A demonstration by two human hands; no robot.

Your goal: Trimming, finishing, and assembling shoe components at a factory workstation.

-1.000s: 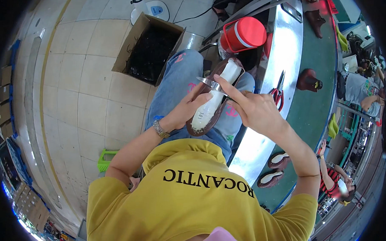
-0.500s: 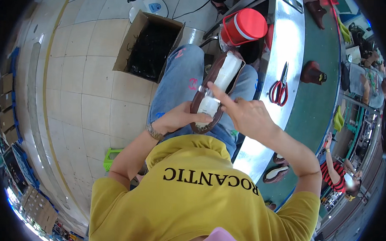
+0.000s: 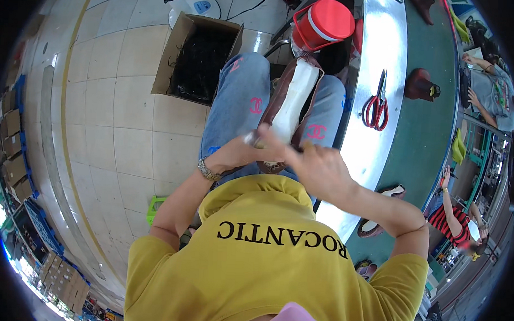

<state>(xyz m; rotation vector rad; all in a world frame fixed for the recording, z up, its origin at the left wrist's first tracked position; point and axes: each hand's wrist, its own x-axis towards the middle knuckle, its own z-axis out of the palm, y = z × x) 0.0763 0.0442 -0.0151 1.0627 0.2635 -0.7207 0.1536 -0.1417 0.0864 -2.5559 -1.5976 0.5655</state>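
Observation:
A brown shoe upper with a long white underside (image 3: 296, 97) lies sole-up along my lap, between my thighs. My left hand (image 3: 240, 153) grips its near end from the left side. Over that same end is my right hand (image 3: 320, 168), its index finger stretched toward my left thumb and its other fingers curled. A small shiny piece (image 3: 251, 139) shows where the hands meet; blur hides what it is. Something orange-brown peeks out at the curled right fingers, too unclear to name. The hands cover part of the shoe's near end.
Red-handled scissors (image 3: 376, 111) lie on the metal ledge (image 3: 380, 46) at my right. Beyond it, a green belt (image 3: 407, 143) carries a brown boot-like piece (image 3: 422, 84) and several shoes. A cardboard box (image 3: 164, 66) with dark contents and a red jug (image 3: 330, 21) stand ahead. Other people work at far right.
My right hand has drawn back toward me, from the shoe's middle to its near end. The shiny piece has moved nearer to my left thumb. The view has shifted slightly.

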